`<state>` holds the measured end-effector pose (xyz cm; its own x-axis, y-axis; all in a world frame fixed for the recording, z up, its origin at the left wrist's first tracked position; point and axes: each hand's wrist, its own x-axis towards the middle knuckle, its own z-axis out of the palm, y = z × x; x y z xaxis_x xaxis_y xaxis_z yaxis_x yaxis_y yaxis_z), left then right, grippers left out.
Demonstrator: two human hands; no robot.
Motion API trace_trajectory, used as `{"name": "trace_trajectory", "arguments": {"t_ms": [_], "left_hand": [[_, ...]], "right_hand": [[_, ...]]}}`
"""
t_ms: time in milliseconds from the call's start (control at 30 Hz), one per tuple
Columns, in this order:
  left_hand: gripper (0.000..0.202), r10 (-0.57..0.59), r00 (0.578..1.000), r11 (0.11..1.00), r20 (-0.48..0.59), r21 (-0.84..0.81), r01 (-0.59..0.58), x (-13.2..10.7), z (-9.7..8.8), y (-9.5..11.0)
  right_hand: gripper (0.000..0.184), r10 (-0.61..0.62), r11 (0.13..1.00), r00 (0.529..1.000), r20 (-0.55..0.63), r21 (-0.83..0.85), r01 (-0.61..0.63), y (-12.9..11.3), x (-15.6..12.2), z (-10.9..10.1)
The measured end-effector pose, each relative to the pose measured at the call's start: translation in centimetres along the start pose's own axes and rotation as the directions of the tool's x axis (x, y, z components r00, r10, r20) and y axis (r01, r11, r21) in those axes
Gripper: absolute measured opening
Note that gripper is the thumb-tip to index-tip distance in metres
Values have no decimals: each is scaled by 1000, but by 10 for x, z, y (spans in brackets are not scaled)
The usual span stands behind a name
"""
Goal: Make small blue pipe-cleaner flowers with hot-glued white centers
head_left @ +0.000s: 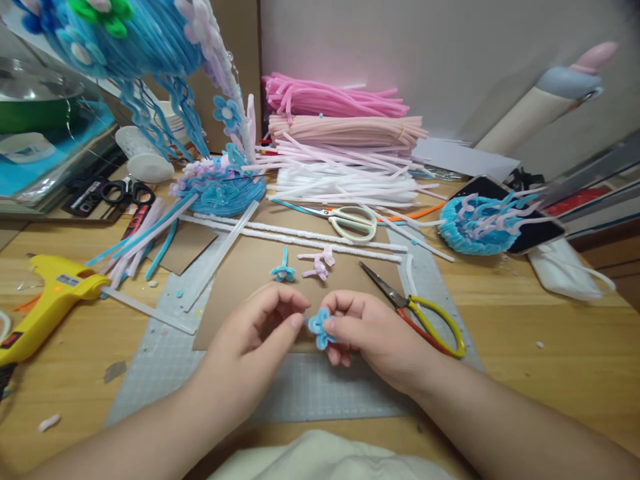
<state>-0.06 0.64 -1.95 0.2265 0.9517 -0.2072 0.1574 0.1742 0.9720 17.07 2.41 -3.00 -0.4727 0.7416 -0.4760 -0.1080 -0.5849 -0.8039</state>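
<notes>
My right hand (363,327) pinches a small light-blue pipe-cleaner flower (321,328) between thumb and fingers, its looped petals facing me. Close by on the left, my left hand (273,323) has thumb and index finger drawn together beside the flower's edge. A speck of blue shows near those fingertips, too small to make out. Just beyond my hands, a blue flower with a stem (283,272) and two lilac flowers (320,263) lie on a brown cardboard sheet (240,287). Red-and-yellow-handled pliers or cutters (415,310) rest beside my right wrist.
A yellow glue gun (60,293) lies at left. White-handled scissors (353,223) sit before bundled pink and white pipe cleaners (345,130). A blue pipe-cleaner piece (475,227) lies on a phone (543,223) at right. A large blue decoration (140,47) overhangs the upper left.
</notes>
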Motion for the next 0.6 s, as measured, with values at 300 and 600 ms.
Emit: {"name": "trace_trajectory", "arguments": {"t_ms": [300,600], "left_hand": [[18,-220,974,926,-52,-326,191,5,2,10],[17,-227,974,922,29,-317,224,5,4,5]], "right_hand": [[25,-159,987,987,-1,-27,159,1,-3,3],[23,-130,980,989,-76,-161,116,-1,-5,13]]}}
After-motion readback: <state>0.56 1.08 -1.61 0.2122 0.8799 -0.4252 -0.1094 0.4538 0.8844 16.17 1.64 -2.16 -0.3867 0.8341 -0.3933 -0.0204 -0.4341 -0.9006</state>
